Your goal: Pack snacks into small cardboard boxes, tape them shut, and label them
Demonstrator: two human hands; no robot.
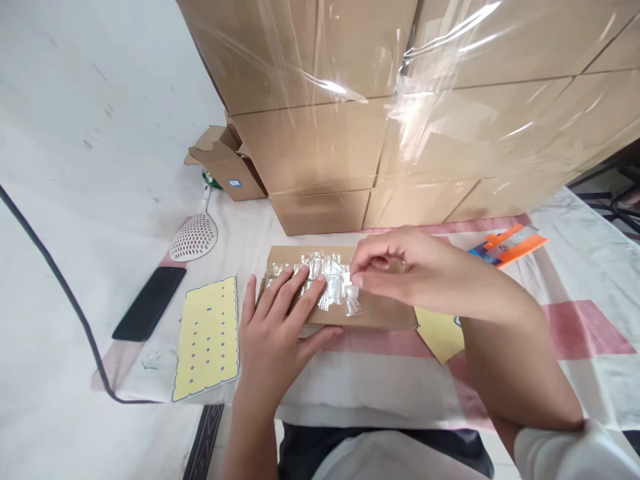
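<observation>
A flat brown cardboard box (pixel 385 313) lies on the cloth-covered table in front of me. Crumpled, shiny clear tape (pixel 327 283) covers the middle and left of its top. My left hand (pixel 280 320) rests on the left part of the box, fingers spread over the tape. Above the tape's right end, my right hand (pixel 390 263) pinches with thumb and forefinger at a small loose piece of the tape, which hangs just below the fingertips. The box's far right top is partly hidden by my right hand.
Large cartons (pixel 320 147) wrapped in clear film stand behind the box. On the left are a yellow card (pixel 207 340), a black phone (pixel 150 303), a white perforated dome (pixel 195 237) and an open small carton (pixel 233 167). An orange packet (pixel 517 245) and a yellow paper (pixel 443 333) lie right.
</observation>
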